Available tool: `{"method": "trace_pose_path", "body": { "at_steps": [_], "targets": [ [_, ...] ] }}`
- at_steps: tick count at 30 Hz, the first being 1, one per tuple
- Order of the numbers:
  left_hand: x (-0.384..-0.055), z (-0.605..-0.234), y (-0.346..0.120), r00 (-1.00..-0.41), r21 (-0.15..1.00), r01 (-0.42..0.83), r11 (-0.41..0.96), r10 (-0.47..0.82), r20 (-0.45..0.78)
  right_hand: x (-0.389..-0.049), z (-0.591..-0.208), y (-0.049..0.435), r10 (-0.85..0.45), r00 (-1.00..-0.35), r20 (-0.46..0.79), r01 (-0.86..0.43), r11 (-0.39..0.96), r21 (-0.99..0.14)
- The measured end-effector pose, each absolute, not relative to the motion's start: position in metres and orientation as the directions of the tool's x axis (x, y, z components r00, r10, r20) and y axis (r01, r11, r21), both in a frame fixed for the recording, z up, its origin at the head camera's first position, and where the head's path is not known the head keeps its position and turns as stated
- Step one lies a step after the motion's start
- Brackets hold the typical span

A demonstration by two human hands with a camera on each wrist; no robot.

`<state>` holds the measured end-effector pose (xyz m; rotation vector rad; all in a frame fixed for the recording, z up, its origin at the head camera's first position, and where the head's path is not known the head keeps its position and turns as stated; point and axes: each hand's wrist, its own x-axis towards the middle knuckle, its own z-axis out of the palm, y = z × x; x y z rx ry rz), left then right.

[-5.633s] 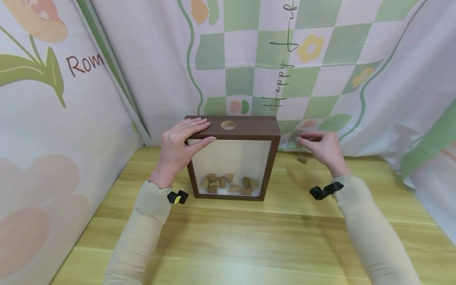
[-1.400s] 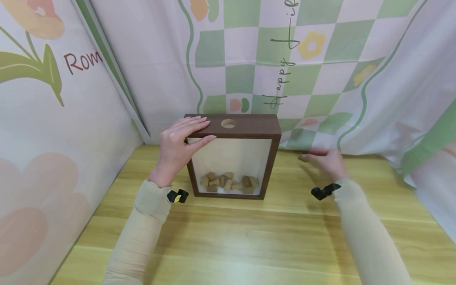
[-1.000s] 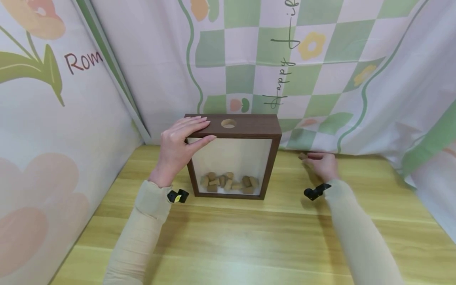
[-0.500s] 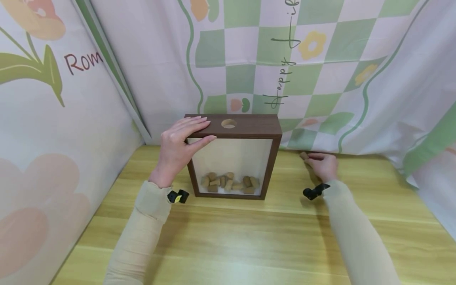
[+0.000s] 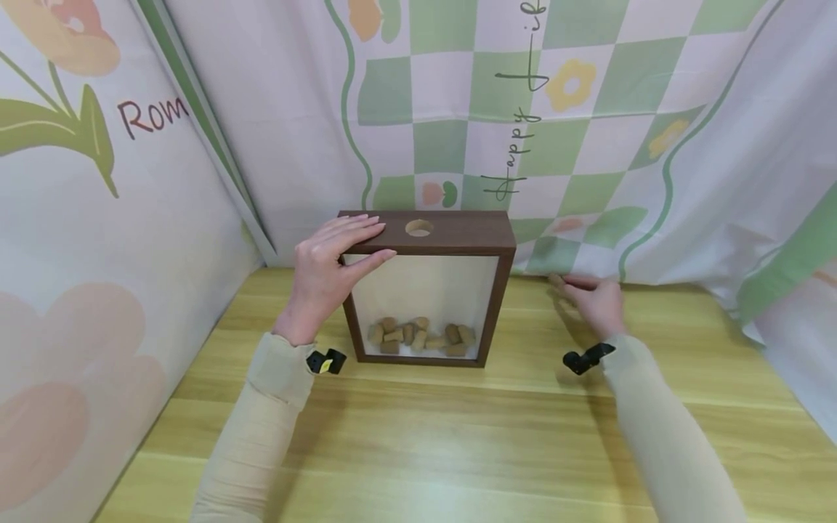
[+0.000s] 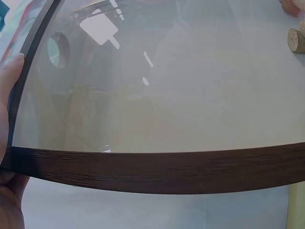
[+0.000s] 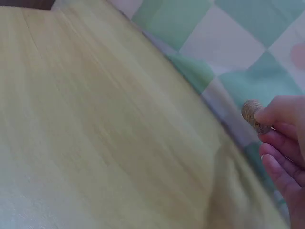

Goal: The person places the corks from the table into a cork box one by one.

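A dark brown shadow box (image 5: 458, 231) with a clear front stands upright on the table, a round hole in its top. Several corks (image 5: 418, 339) lie on its floor; one cork (image 6: 296, 41) also shows in the left wrist view. My left hand (image 5: 327, 269) grips the box's upper left corner, fingers over the top and thumb on the front edge. To the right of the box, my right hand (image 5: 598, 301) pinches a cork (image 7: 254, 116) between thumb and index finger, just above the table by the curtain. The other fingers are partly bent beneath it.
The wood-grain table (image 5: 418, 443) runs back to a green-and-white checked curtain (image 5: 543, 138). A printed white cloth (image 5: 118, 232) hangs along the left side. Small black devices (image 5: 588, 358) are strapped to both wrists.
The cork that lay loose on the table is now between my right thumb and finger and has lifted slightly. Corks inside the box sit differently in the middle. My left hand has stayed put.
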<state>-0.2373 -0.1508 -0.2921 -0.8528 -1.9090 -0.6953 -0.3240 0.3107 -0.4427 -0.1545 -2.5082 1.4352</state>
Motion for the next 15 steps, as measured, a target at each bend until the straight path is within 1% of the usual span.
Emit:
{"method": "trace_pose_path", "body": {
  "at_steps": [6,12,15],
  "targets": [
    [-0.238,-0.292,-0.151,-0.355,0.127,0.79,0.599,0.279,0.892,-0.318,-0.415,0.299,0.149,-0.958,0.245,-0.125,0.552,-0.824],
    [-0.238,-0.293,-0.151,-0.344,0.13,0.801,0.585,0.271,0.899,-0.309,-0.376,0.285,0.113,-0.962,0.248,-0.146,0.554,-0.82],
    [-0.238,-0.293,-0.152,-0.345,0.131,0.801,0.584,0.272,0.899,-0.303,-0.355,0.276,0.102,-0.955,0.28,-0.184,0.536,-0.824]
  ]
}}
